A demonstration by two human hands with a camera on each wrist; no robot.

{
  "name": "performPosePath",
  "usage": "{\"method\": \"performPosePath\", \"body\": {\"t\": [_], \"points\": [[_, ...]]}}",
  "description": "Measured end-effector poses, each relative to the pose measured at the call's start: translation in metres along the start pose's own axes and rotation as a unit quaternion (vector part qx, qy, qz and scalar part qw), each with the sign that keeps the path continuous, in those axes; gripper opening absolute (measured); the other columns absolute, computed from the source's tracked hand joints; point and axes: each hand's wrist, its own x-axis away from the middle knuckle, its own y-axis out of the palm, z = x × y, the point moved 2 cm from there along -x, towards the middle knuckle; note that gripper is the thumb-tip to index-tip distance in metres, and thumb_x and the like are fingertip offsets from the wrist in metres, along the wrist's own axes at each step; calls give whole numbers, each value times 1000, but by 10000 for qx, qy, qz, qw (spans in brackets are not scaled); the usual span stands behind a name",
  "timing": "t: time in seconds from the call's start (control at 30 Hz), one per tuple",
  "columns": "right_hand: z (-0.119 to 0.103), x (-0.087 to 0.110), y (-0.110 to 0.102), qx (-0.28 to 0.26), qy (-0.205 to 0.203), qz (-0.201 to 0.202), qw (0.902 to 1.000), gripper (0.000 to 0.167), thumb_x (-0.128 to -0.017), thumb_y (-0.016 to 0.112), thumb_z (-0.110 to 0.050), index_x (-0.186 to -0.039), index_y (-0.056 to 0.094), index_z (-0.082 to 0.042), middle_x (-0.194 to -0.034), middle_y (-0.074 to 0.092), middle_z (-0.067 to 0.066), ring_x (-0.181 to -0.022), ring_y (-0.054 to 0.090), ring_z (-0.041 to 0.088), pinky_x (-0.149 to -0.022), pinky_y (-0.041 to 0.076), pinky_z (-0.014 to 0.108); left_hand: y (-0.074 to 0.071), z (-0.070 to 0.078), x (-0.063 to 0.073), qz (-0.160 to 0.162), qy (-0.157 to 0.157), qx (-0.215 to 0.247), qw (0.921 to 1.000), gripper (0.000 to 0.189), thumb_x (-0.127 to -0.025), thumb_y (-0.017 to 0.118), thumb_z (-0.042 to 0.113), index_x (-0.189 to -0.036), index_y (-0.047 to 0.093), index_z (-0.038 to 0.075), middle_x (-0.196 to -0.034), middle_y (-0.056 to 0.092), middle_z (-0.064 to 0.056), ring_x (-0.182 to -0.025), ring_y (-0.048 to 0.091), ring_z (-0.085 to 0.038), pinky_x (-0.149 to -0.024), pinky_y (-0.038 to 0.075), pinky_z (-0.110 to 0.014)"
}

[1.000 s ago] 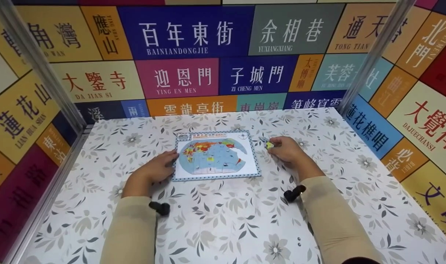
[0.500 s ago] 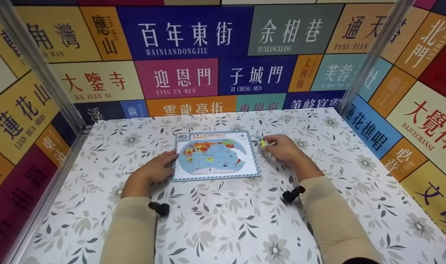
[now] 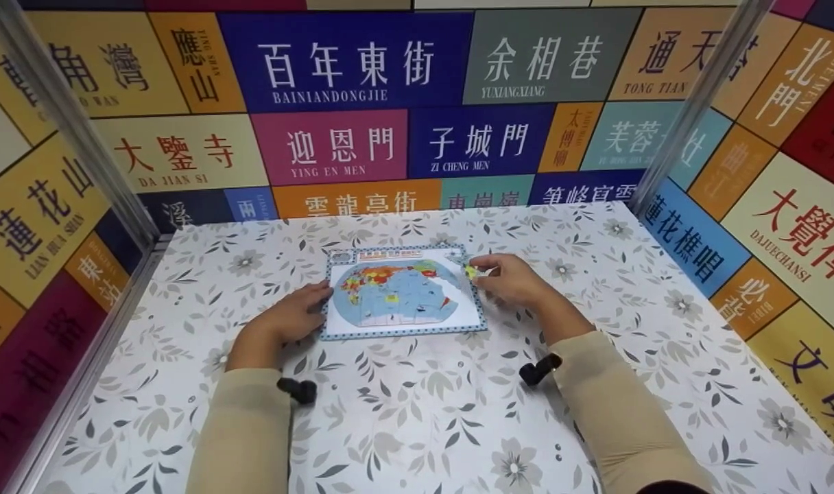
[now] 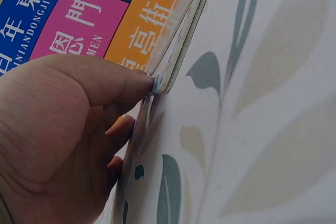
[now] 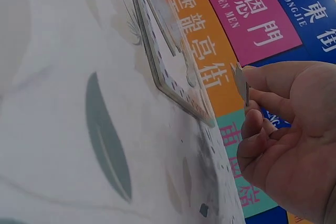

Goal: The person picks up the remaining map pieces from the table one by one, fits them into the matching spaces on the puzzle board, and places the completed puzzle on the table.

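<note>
A world-map jigsaw puzzle board (image 3: 407, 332) with a dotted blue border lies flat on the table. Its map is mostly filled, and a white gap (image 3: 460, 291) shows at the right side. My right hand (image 3: 516, 278) pinches a small yellow-green puzzle piece (image 3: 471, 272) between thumb and fingertips, over the board's right border. Seen edge-on in the right wrist view, the thin piece (image 5: 241, 85) is above the board. My left hand (image 3: 295, 315) rests at the board's left edge. In the left wrist view its thumb touches the board's near corner (image 4: 167, 82), other fingers loosely bent beside it.
A white tablecloth (image 3: 403, 425) with grey leaves and flowers covers the table. Printed panels (image 3: 348, 58) with large characters stand behind and at both sides, joined by metal posts (image 3: 691, 103). Each sleeve carries a small black camera (image 3: 299, 391) at the wrist.
My right hand has moved left with the puzzle piece, from beside the board to over its right border. The left hand and the board have stayed in place.
</note>
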Motion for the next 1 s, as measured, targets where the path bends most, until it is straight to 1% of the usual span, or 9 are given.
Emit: {"method": "performPosePath", "body": {"t": [0.1, 0.2, 0.27, 0.4, 0.53, 0.63, 0.8, 1.0], "points": [[-5, 1, 4, 105, -4, -45, 9999, 48, -103, 70, -29, -150, 64, -22, -150, 61, 11, -100, 63, 22, -74, 58, 35, 0, 0, 0, 0, -10, 12, 10000, 65, -108, 49, 23, -171, 31, 26, -183, 14, 5, -171, 6, -34, -137, 9, -63], [-8, 1, 10, 147, 5, -115, 9998, 47, -103, 71, -30, -150, 64, -23, -149, 62, 9, -100, 63, 22, -73, 56, 34, 1, 0, 0, 2, -33, -25, 10000, 65, -108, 49, 24, -171, 31, 26, -183, 14, 6, -171, 6, -33, -137, 9, -62], [-9, 1, 13, 212, 16, -153, 9997, 46, -103, 71, -30, -148, 65, -23, -149, 63, 8, -103, 62, 22, -77, 55, 33, 1, 0, 0, 7, -26, -62, 10000, 65, -108, 49, 24, -171, 31, 26, -183, 15, 5, -171, 6, -33, -137, 8, -62], [-9, -2, 20, 291, -24, -230, 9993, 46, -102, 72, -28, -148, 66, -21, -148, 64, 8, -113, 63, 24, -88, 54, 36, 0, 1, 0, 13, -7, -68, 10000, 65, -108, 49, 23, -171, 31, 25, -183, 15, 5, -171, 6, -32, -138, 8, -61], [-8, -4, 25, 205, -87, -270, 9994, 47, -102, 73, -25, -148, 66, -18, -146, 65, 11, -123, 64, 29, -101, 56, 43, 0, 0, 0, -3, 22, 28, 10000, 65, -108, 50, 23, -171, 31, 24, -183, 14, 4, -171, 6, -34, -137, 10, -62], [-7, -4, 28, 165, -131, -286, 9994, 46, -101, 73, -24, -146, 67, -17, -144, 66, 12, -129, 64, 32, -108, 55, 48, 0, -1, 0, -8, 41, 73, 10000, 65, -109, 50, 23, -171, 31, 24, -183, 14, 3, -171, 5, -35, -137, 10, -63], [-5, -7, 31, 172, -66, -288, 9994, 44, -101, 74, -24, -144, 69, -17, -138, 68, 10, -128, 63, 30, -112, 51, 49, 1, -2, -1, 16, 29, 71, 10000, 65, -109, 49, 23, -171, 31, 24, -183, 14, 3, -170, 6, -35, -137, 10, -63], [-7, -7, 34, 35, 227, -320, 9992, 45, -100, 74, -22, -145, 68, -17, -141, 66, 9, -131, 61, 29, -117, 48, 49, 1, -3, -1, 4, 16, 79, 10000, 65, -109, 50, 24, -171, 30, 25, -183, 14, 5, -171, 5, -34, -137, 9, -63]]}}
